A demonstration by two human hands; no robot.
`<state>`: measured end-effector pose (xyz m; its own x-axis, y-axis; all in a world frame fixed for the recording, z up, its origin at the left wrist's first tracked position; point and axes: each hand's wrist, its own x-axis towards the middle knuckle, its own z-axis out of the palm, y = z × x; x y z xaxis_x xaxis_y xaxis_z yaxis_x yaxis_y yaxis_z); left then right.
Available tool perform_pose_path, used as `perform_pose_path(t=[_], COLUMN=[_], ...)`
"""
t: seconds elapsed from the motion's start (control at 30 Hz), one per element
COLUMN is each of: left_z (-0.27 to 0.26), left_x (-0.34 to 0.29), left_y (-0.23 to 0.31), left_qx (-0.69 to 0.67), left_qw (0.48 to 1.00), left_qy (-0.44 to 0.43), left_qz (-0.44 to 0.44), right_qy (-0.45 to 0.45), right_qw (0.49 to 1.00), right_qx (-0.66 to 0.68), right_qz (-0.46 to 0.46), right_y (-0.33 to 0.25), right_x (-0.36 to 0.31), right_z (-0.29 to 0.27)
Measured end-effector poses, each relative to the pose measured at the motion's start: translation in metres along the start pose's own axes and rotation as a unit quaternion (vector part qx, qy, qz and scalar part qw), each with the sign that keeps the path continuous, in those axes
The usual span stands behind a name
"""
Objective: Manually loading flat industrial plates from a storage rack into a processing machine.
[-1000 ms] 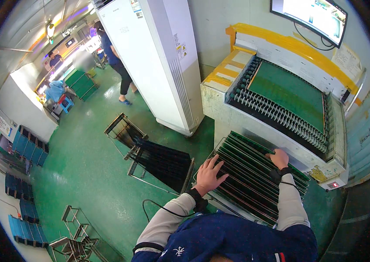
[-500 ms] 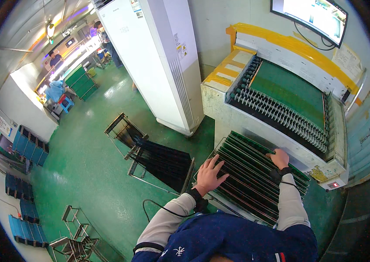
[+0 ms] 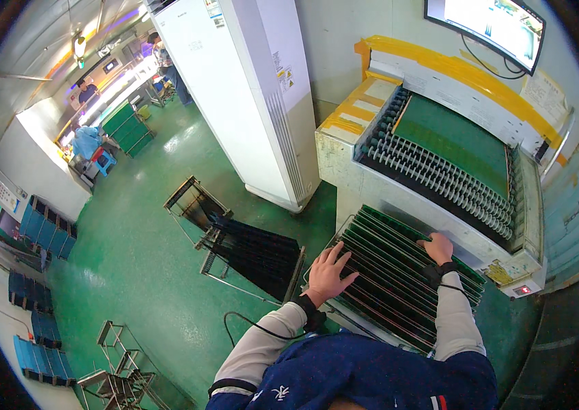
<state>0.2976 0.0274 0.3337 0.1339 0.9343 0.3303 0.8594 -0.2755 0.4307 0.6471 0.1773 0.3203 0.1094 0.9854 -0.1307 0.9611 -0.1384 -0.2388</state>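
Observation:
In front of me stands a rack of thin green panels (image 3: pixel 398 273), set on edge in close rows. They look like circuit boards. My left hand (image 3: pixel 329 275) rests at the rack's left side, its fingers spread over the panel edges and nothing held in them. Farther back and to the right, my right hand (image 3: pixel 437 248) has its fingers bent around the top edge of a panel. Its fingertips are partly hidden among the rows. Both wrists wear black bands, and a dark cable runs off the left one.
Behind the rack is a roller machine (image 3: pixel 426 198) with a large green panel (image 3: pixel 450 140) on its rollers. A monitor (image 3: pixel 491 27) hangs above. To the left are a rack of dark panels (image 3: pixel 252 256), a tall white cabinet unit (image 3: pixel 235 89) and empty metal frames (image 3: pixel 118 372). People work far off.

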Motion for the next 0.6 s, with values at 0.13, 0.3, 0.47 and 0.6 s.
perform_pose_path(t=[0.13, 0.3, 0.47, 0.6], left_z=[0.0007, 0.0006, 0.0018, 0.0007], left_x=[-0.0002, -0.0005, -0.0006, -0.0008], left_y=[-0.0004, -0.0001, -0.0009, -0.0004], left_qx=[0.003, 0.006, 0.006, 0.004], left_qw=[1.000, 1.000, 1.000, 1.000], left_qy=[-0.002, -0.002, 0.001, 0.002], left_qz=[0.000, -0.001, 0.001, 0.000], right_qy=[-0.011, -0.003, 0.015, 0.003], right_qw=[1.000, 1.000, 1.000, 1.000], right_qx=[-0.002, -0.002, 0.003, 0.003], right_qz=[0.003, 0.004, -0.002, 0.005], right_y=[-0.0010, -0.0008, 0.0023, 0.0003], right_x=[0.0006, 0.0002, 0.0010, 0.0008], right_z=[-0.0016, -0.0004, 0.0031, 0.0015])
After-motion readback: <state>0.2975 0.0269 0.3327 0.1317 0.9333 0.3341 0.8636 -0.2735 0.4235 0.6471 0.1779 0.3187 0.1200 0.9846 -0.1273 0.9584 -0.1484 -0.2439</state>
